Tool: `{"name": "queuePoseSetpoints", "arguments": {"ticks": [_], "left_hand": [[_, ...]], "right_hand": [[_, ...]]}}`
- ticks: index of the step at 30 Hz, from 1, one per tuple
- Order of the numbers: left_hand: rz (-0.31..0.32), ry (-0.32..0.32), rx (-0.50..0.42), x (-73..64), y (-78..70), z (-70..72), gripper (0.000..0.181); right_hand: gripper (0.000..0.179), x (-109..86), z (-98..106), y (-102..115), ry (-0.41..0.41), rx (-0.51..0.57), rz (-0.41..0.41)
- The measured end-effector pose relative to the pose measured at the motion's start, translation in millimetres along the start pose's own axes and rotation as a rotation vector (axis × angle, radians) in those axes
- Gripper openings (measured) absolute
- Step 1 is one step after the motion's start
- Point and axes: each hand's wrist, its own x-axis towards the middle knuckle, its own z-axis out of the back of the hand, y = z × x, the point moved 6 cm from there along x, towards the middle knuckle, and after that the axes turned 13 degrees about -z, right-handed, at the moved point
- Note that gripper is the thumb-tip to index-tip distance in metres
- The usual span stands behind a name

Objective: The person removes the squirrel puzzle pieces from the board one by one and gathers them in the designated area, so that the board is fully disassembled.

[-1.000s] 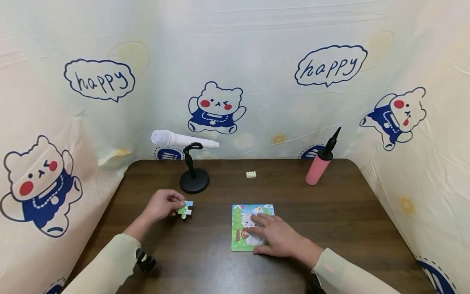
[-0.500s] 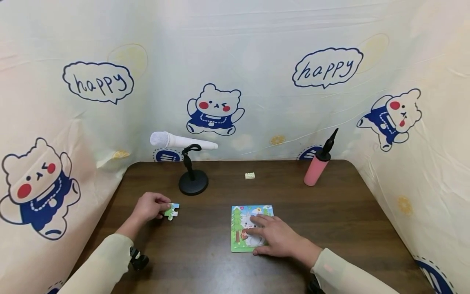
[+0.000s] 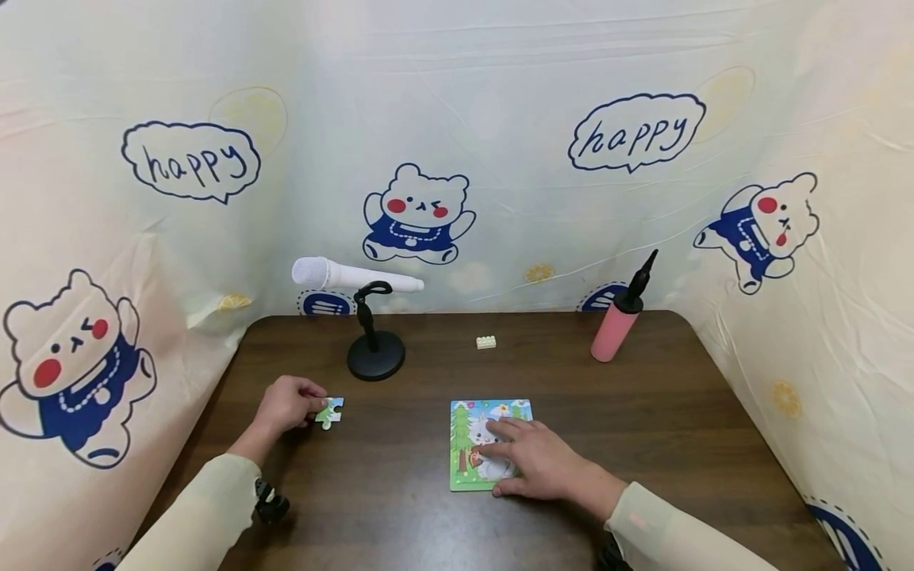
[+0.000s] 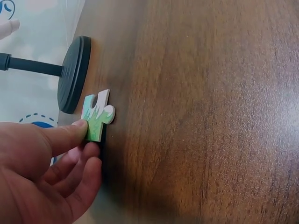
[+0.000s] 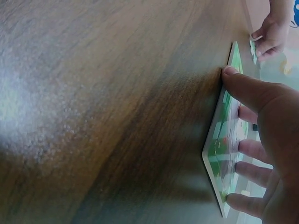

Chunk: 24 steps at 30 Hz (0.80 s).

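Between thumb and fingers my left hand [image 3: 289,404] pinches a puzzle piece [image 4: 98,116] in green, white and light blue, with a rounded tab and a notch. It is close over the table, left of the middle. My right hand [image 3: 539,458] rests with spread fingers on a square puzzle board [image 3: 464,473] showing a white animal, green trees and a blue sky. The right thumb lies at the board's near edge, seen in the right wrist view. The hand covers the board's right part.
Behind my left hand stands a black microphone stand [image 3: 376,357] with a white microphone [image 3: 357,275]. A small cream toy brick [image 3: 485,342] lies at the back middle, and a pink hand pump [image 3: 616,329] stands at the back right. A printed curtain hangs around the brown table [image 3: 400,507].
My left hand has moved left with the puzzle piece, away from the board, slowing in the last half second. My right hand has stayed on the board.
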Motion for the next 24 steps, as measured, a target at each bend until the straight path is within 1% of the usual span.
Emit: {"name": "queuePoseSetpoints", "arguments": {"ticks": [5, 9, 15, 20, 24], "left_hand": [[-0.037, -0.013, 0.070, 0.6, -2.0, -0.2, 0.014], [-0.042, -0.017, 0.114, 0.7, -1.1, -2.1, 0.013], [-0.037, -0.020, 0.125, 1.8, 0.7, -2.9, 0.013], [-0.025, -0.012, 0.115, 2.6, 0.9, -3.0, 0.014], [-0.047, -0.030, 0.126, 3.3, -2.5, -2.1, 0.013]], "right_hand": [[0.064, -0.6, 1.3, 0.4, 0.003, 0.002, -0.003], [0.064, -1.1, 1.7, 1.2, 0.004, 0.001, -0.003], [0.064, -2.7, 2.1, 1.6, -0.015, 0.010, -0.006], [0.063, -4.8, 0.1, 1.5, -0.040, 0.027, -0.002], [0.063, -6.7, -0.6, 1.1, -0.068, 0.034, 0.020]]}}
